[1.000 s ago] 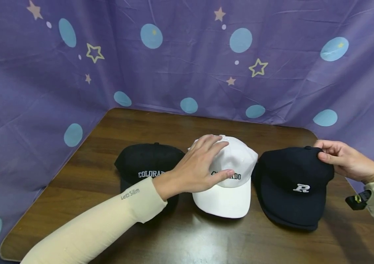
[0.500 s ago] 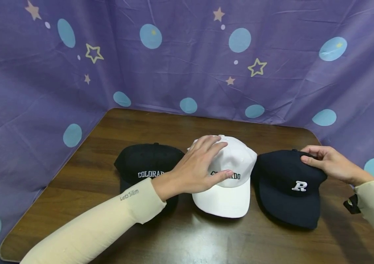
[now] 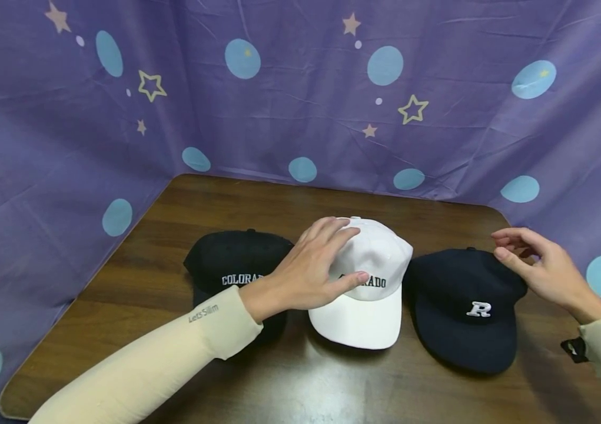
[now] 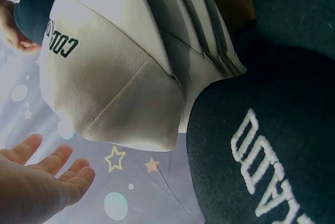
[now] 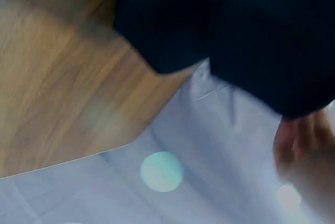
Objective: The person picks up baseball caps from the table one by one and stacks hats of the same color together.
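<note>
Three caps stand in a row on the table, brims facing me. My left hand (image 3: pixel 305 268) is spread, fingers relaxed, over the left side of the white cap (image 3: pixel 382 253), hiding part of its COLORADO lettering. In the left wrist view, that hand (image 4: pixel 42 182) shows a gap from the white cap (image 4: pixel 104 72), where several pale layers lie nested. The black COLORADO cap (image 3: pixel 242 253) sits left, partly behind my forearm. My right hand (image 3: pixel 544 268) is at the crown of the navy cap (image 3: pixel 459 282) with the white R, thumb and fingers parted, holding nothing.
The brown wooden table (image 3: pixel 289 388) has rounded corners. A purple curtain (image 3: pixel 300 106) with stars and blue ovals hangs behind it and along the left. A small black item (image 3: pixel 574 350) is at the right sleeve's cuff.
My right hand gripped the navy cap's crown, shifted it left toward the white cap, then let go and drew slightly away. The navy cap has settled lower. My left hand has barely moved.
</note>
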